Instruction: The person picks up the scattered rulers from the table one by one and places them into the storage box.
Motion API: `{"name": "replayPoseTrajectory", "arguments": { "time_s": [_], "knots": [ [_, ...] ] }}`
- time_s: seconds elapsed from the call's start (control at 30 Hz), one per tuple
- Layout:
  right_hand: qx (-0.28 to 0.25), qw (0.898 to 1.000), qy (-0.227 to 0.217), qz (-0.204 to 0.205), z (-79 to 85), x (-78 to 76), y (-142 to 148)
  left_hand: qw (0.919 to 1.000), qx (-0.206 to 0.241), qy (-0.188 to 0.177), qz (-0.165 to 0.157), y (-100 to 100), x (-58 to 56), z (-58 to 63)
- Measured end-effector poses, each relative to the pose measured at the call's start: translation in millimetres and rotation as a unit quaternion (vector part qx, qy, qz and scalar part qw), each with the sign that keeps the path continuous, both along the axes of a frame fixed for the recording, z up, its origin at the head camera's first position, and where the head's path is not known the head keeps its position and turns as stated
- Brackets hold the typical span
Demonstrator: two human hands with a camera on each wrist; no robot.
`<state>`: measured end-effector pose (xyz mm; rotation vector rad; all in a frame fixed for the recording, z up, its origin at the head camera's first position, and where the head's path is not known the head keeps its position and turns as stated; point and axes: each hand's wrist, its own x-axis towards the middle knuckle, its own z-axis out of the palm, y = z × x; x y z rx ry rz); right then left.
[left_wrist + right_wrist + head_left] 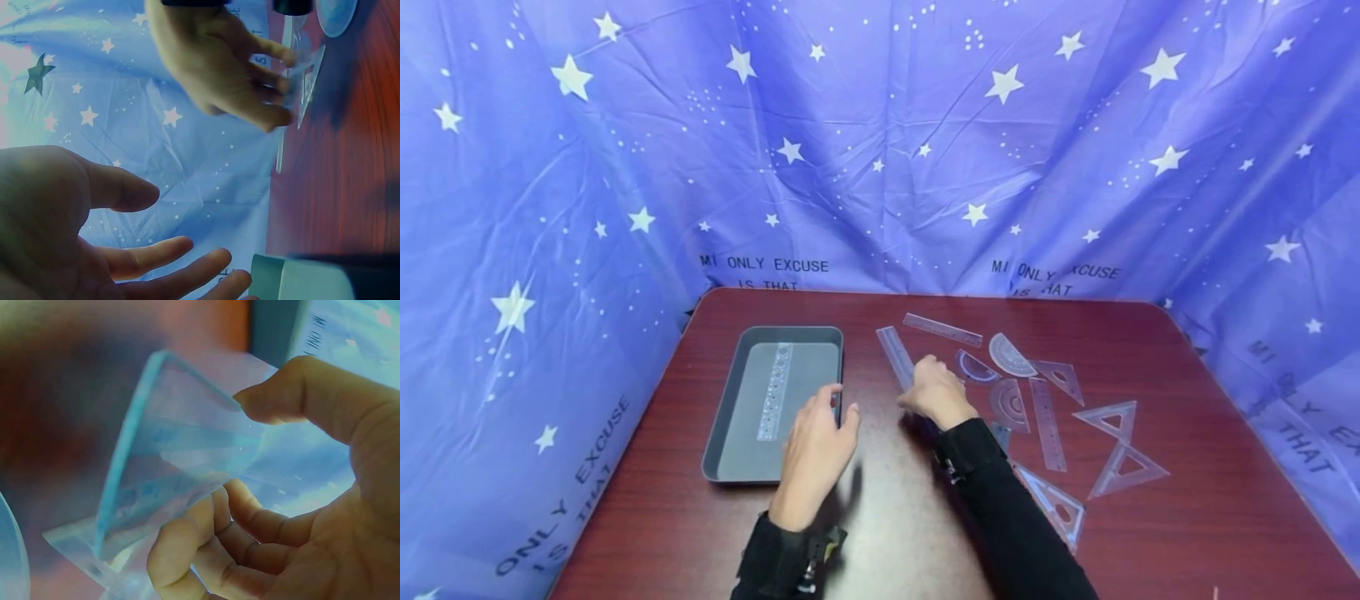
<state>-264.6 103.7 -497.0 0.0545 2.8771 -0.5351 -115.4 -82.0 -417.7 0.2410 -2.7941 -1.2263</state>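
My right hand (938, 392) pinches a clear plastic set square (181, 444) between thumb and fingers, its straight-edged corner tilted up in the right wrist view. In the head view the fingers hide most of it. A clear ruler (893, 354) reaches out past the fingertips to the upper left. Over the right edge of the grey tray (737, 450), my left hand (816, 450) hovers with fingers spread and nothing in it. Inside the tray lies one clear ruler (775, 392), lengthwise.
Another ruler (943, 329) lies at the back. Right of my right hand are several protractors, one of them a clear protractor (1011, 356), an upright ruler (1048, 425), and several set squares, such as a large set square (1052, 504) near my sleeve. A starry curtain (880, 150) surrounds the table.
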Motion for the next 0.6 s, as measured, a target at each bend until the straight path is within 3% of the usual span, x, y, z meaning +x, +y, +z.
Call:
{"name": "replayPoseTrajectory", "arguments": {
  "time_s": [0.13, 0.2, 0.4, 0.5, 0.6],
  "knots": [
    [-0.050, 0.998, 0.042, 0.002, 64.1, 36.6, 3.2, 0.9991, 0.036, 0.022, -0.005, 1.2, -4.5, -3.4],
    [-0.080, 0.995, 0.067, 0.007, 87.1, 53.3, 6.1, 0.9976, 0.061, 0.030, -0.009, 1.7, -6.5, -4.8],
    [-0.136, 0.981, 0.133, 0.032, 109.2, 83.9, 14.8, 0.9852, 0.168, 0.018, -0.027, 5.6, -10.5, -8.8],
    [-0.148, 0.977, 0.148, 0.042, 111.5, 96.1, 16.6, 0.9615, 0.272, -0.001, -0.041, 10.8, -12.7, -10.8],
    [-0.152, 0.975, 0.152, 0.046, 111.1, 107.5, 17.1, 0.9190, 0.389, -0.030, -0.055, 18.4, -15.0, -13.9]
  ]
}}
